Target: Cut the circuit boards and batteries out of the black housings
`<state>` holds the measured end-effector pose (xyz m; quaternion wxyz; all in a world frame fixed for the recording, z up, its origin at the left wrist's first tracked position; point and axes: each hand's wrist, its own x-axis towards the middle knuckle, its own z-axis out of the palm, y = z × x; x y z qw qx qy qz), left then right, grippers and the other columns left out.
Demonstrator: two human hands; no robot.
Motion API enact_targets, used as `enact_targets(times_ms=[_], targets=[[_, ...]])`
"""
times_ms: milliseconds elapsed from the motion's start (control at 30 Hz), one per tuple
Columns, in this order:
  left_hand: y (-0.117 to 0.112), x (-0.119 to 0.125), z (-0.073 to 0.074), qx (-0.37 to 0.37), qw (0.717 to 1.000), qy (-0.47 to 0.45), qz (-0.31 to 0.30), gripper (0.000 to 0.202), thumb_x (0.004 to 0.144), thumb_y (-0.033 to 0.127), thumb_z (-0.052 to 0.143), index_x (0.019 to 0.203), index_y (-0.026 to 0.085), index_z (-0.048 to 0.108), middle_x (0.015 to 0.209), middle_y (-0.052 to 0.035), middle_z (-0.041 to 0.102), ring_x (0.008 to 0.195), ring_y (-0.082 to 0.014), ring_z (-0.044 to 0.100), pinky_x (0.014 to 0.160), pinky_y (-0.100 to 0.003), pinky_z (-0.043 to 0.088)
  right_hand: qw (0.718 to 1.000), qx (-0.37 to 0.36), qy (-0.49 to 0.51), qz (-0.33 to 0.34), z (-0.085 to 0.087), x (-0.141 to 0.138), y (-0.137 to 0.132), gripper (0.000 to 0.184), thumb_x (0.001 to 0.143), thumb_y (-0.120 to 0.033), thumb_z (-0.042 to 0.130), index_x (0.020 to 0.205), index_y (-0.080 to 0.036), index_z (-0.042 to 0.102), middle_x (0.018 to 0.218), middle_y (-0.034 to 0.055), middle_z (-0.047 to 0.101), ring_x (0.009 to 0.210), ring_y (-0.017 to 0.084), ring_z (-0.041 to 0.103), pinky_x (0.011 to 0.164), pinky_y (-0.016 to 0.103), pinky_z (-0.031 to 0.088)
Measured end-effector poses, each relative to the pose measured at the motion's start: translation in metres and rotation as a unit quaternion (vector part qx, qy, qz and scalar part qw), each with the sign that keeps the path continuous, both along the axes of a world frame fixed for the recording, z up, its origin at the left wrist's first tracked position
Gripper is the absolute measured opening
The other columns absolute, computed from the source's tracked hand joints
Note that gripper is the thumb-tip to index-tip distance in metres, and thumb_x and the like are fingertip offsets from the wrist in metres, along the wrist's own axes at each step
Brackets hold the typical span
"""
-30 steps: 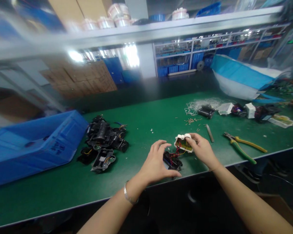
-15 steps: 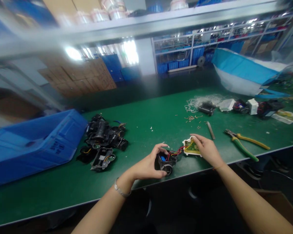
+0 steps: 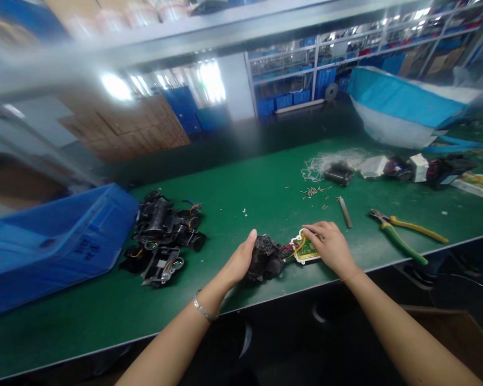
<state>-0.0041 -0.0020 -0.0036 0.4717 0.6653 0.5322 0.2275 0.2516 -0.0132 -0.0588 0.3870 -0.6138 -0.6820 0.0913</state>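
Note:
My left hand [image 3: 238, 262] is closed around a small black motor housing [image 3: 266, 259] that rests near the front edge of the green bench [image 3: 245, 198]. Red and yellow wires [image 3: 288, 249] run from the housing to a white-rimmed part holding a green circuit board [image 3: 305, 250]. My right hand [image 3: 330, 248] lies on that board with its fingers curled over it, pressing it to the bench.
A heap of black motor assemblies [image 3: 163, 234] lies to the left, beside a tipped blue crate [image 3: 48, 244]. To the right lie yellow-green pliers [image 3: 404, 232], a metal blade [image 3: 345, 212], scattered small screws [image 3: 314, 192], more parts [image 3: 410, 168] and a blue-white bag [image 3: 398, 115].
Both hands have lowered the parts onto the bench. The left hand turned the black housing over and now wraps its side. The board went from raised to lying flat under the right hand.

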Motion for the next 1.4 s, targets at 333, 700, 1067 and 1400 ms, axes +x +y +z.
enact_targets(times_ms=[333, 700, 1067, 1400], targets=[[-0.011, 0.013, 0.023, 0.297, 0.912, 0.282, -0.013, 0.059, 0.085, 0.055, 0.047, 0.137, 0.029, 0.037, 0.145, -0.0091, 0.034, 0.128, -0.0289, 0.038, 0.105, -0.045, 0.033, 0.979, 0.07, -0.08, -0.173, 0.011, 0.057, -0.025, 0.045, 0.089, -0.046, 0.045, 0.125, -0.02, 0.055, 0.128, 0.015, 0.048, 0.121, 0.033, 0.041, 0.101, 0.05, 0.031], [-0.003, 0.017, 0.009, 0.238, 0.926, 0.276, -0.097, 0.055, 0.071, 0.028, 0.068, 0.123, 0.036, 0.051, 0.143, -0.007, 0.036, 0.116, -0.0314, 0.049, 0.097, -0.046, 0.039, 0.913, -0.018, -0.23, -0.336, -0.026, 0.153, -0.057, 0.064, 0.08, -0.06, 0.047, 0.13, -0.02, 0.052, 0.127, 0.0256, 0.047, 0.116, 0.048, 0.038, 0.084, 0.065, 0.028], [-0.003, -0.002, 0.001, 0.056, 0.996, -0.054, 0.035, 0.067, 0.059, 0.04, 0.079, 0.112, 0.022, 0.041, 0.109, -0.0039, 0.059, 0.097, -0.0179, 0.059, 0.086, -0.03, 0.045, 0.939, -0.063, -0.159, -0.299, -0.021, 0.158, -0.068, 0.071, 0.082, -0.062, 0.041, 0.128, -0.009, 0.053, 0.111, 0.0325, 0.052, 0.11, 0.049, 0.046, 0.081, 0.059, 0.035], [-0.01, -0.013, -0.003, -0.001, 0.994, -0.1, 0.032, 0.083, 0.052, 0.029, 0.085, 0.119, 0.026, 0.036, 0.12, -0.0062, 0.053, 0.104, -0.018, 0.057, 0.089, -0.03, 0.044, 0.72, -0.388, 0.563, 0.117, 0.041, 0.011, -0.128, 0.044, 0.084, -0.056, 0.049, 0.108, -0.023, 0.064, 0.107, 0.0109, 0.065, 0.096, 0.027, 0.062, 0.086, 0.042, 0.05]])
